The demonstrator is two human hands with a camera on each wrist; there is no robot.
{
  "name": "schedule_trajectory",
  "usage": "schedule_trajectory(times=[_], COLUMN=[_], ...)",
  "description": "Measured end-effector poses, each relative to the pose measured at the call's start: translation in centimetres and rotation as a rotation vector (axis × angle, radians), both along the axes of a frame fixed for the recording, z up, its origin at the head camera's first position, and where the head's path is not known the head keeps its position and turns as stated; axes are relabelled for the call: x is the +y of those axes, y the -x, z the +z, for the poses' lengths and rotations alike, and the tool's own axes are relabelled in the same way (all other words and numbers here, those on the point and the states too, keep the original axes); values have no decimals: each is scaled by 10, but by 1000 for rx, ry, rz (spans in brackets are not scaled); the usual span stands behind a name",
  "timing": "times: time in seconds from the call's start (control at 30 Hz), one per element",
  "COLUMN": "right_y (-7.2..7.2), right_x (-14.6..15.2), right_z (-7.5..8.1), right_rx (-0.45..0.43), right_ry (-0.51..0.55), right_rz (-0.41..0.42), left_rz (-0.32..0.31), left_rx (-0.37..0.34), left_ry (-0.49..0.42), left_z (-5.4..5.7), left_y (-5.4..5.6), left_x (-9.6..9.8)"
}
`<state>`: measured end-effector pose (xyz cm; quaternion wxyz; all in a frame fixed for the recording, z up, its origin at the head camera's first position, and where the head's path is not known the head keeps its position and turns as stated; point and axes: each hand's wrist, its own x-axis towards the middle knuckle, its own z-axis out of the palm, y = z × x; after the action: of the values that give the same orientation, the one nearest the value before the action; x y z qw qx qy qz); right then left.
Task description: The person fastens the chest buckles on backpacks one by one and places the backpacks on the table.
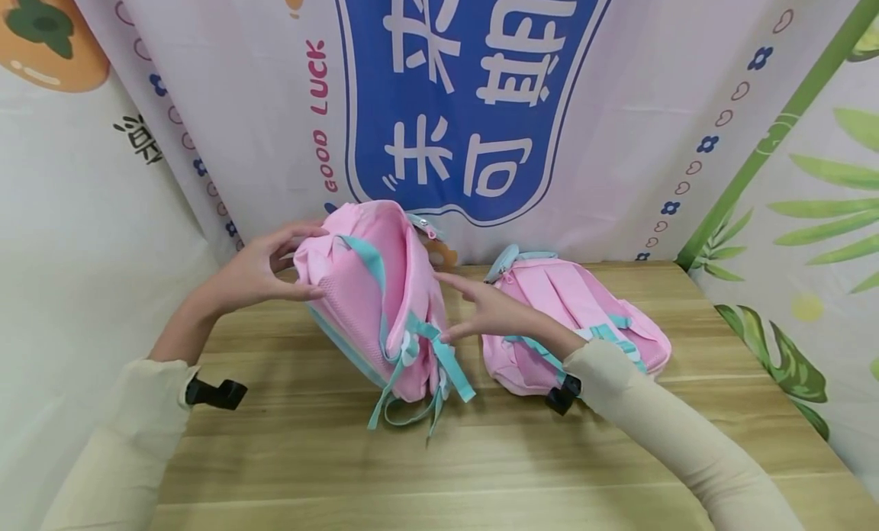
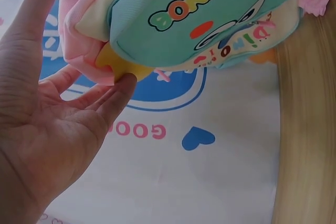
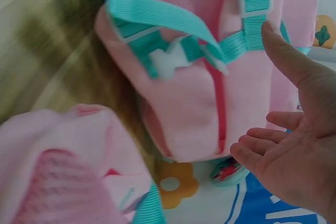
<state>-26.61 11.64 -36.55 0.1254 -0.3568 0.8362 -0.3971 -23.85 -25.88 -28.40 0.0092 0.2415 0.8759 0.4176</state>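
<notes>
A pink backpack [image 1: 353, 306] with turquoise straps stands tilted on the table, left of centre in the head view. My left hand [image 1: 255, 271] grips its upper left corner between thumb and fingers. The left wrist view shows the bag's turquoise front [image 2: 168, 40] with cartoon print, and fingertips against a yellow patch [image 2: 123, 66]. On the other side, my right hand [image 1: 491, 308] is beside the bag with fingers spread. In the right wrist view its thumb lies by a turquoise strap [image 3: 254, 32]; whether it touches is hard to tell.
A second pink backpack [image 1: 566, 283] lies on the wooden table [image 1: 439, 477] to the right, straps upward, partly behind my right forearm. A printed cloth [image 1: 632, 119] hangs directly behind both bags. Black wrist mounts [image 1: 218, 394] stick out from both sleeves.
</notes>
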Motion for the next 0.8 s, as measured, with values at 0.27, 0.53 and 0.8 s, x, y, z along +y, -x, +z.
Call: schedule_trajectory(times=[0.27,0.53,0.8], right_y=[-4,-9,-15], right_x=[5,6,3], right_z=[-23,-40,-51], right_rx=[-72,-72,-127], right_ry=[-64,-136,-125], right_rz=[11,32,74], left_rz=[-5,15,48], left_rx=[-2,-32,-65], left_ry=[-23,-32,-26], left_z=[-5,-9,-15], left_y=[-5,-10,-14], left_x=[-14,-24,-36])
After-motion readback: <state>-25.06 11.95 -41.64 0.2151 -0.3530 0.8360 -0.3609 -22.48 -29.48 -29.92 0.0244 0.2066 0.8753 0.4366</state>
